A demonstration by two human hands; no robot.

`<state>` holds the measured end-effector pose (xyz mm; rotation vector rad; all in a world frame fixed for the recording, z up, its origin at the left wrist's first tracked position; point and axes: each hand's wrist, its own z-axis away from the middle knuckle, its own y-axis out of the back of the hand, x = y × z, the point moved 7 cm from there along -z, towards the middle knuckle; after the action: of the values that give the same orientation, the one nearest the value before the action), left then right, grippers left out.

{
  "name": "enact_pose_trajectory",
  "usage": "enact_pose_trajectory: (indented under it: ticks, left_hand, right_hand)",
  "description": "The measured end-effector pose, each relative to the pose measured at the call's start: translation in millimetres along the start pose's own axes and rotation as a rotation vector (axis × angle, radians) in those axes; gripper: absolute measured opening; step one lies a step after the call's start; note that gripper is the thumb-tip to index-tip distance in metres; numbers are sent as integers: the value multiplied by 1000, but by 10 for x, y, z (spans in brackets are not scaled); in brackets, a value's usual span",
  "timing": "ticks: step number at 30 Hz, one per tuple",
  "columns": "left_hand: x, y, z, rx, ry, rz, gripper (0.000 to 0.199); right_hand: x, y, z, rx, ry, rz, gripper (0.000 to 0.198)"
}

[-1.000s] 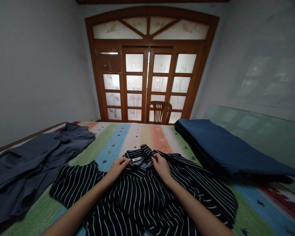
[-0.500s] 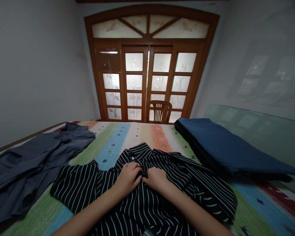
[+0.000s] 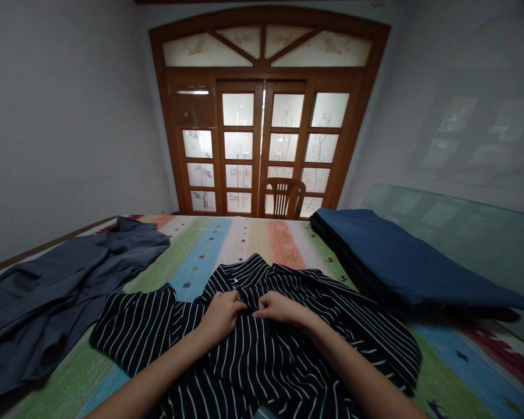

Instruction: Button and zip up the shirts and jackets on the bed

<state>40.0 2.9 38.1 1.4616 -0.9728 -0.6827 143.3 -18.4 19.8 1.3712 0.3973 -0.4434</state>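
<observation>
With the middle of the view as the hub, the black cloth shirt with thin white stripes lies spread at 6 o'clock, its collar pointing to 12 o'clock; inside the neck sits a small whitish mark like a label, too small to read. The left hand is near 7 o'clock, knuckles up and wrist bent towards 1 o'clock, fingers curled in tightly and thumb drawn against them, pinching the shirt's front just below the collar. The right hand is near 6 o'clock, just beside it but apart, turned on its side with loosely folded fingers pointing to 9 o'clock and tips against the same front; whether they grip the fabric I cannot tell. The left forearm slants in from 7 o'clock, the right forearm from 5. Beneath lies a multicoloured striped cloth bedcover. A dark grey, rumpled cloth garment rests between 8 and 9 o'clock, a flat stack of blue and black folded cloth between 3 and 4, and brown wooden doors with frosted panes stand at 12
</observation>
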Motion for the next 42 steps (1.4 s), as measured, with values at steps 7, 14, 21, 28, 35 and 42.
enact_pose_trajectory:
  ticks: [7,14,21,28,35,42]
  left_hand:
    - [138,25,41,51,-93,-134,25]
    - [212,92,65,90,-153,-165,13]
    - [178,121,74,93,-62,-26,17]
    - [29,-17,13,-36,125,560,28]
    - [-41,-43,-44,-67,106,846,14]
    - [-25,-21,-27,-108,163,930,13]
  right_hand:
    - [-37,4,2,123,-86,43,34]
    - [-130,30,105,185,-136,87,13]
    - [-124,39,17,136,38,-160,13]
    - [-228,55,4,69,182,-540,14]
    - [-264,99,57,9,231,-741,20]
    - [-215,39,28,4,239,-704,26]
